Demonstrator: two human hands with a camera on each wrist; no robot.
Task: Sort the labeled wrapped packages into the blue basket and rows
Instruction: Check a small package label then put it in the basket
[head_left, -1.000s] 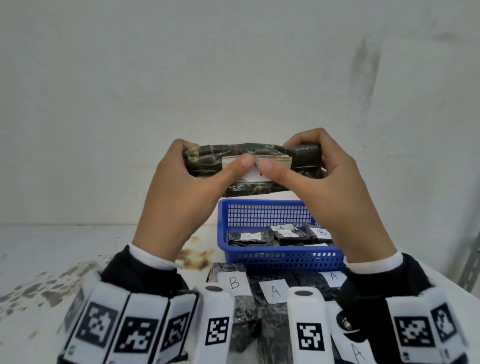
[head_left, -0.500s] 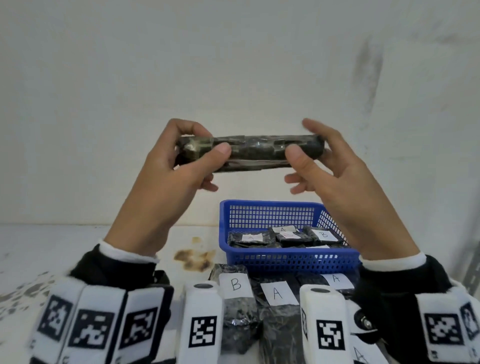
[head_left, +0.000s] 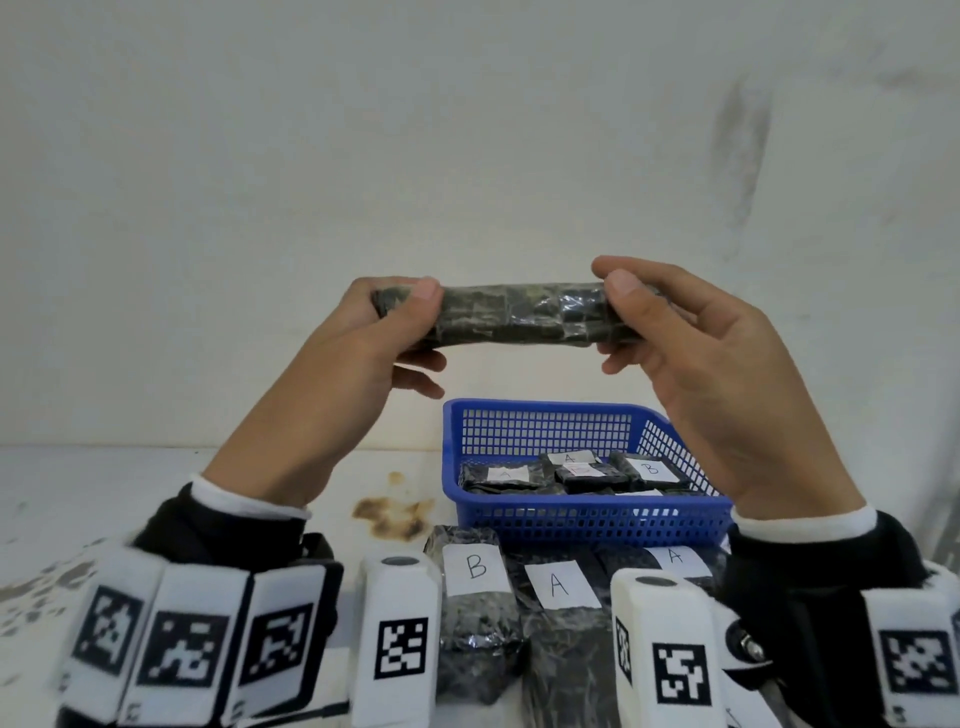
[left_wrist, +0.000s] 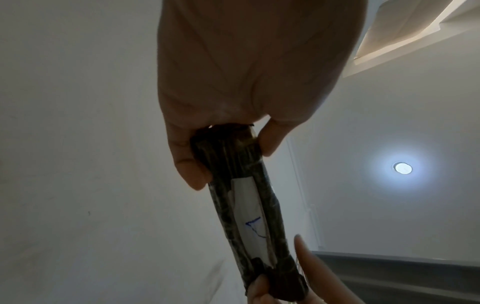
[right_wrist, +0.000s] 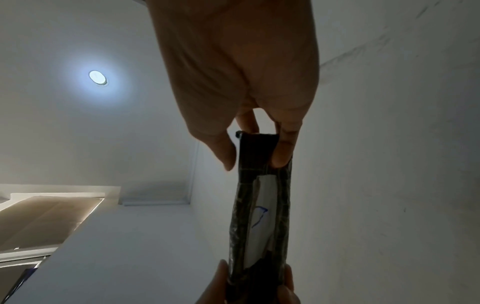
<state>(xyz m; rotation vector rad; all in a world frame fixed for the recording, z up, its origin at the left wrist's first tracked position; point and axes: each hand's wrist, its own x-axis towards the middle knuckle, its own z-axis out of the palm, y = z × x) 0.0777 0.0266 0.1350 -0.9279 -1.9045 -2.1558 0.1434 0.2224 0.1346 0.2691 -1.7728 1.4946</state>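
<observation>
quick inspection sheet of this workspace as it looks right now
surface: white table, brown stain left of the basket
job's things: held package raised over the blue basket, label facing away from the head camera; basket holds packages marked A and B; row in front shows B package and A package
clutter: nothing seen
grips: left hand and right hand each hold one end
cables: nothing seen
surroundings: white wall, ceiling light
</observation>
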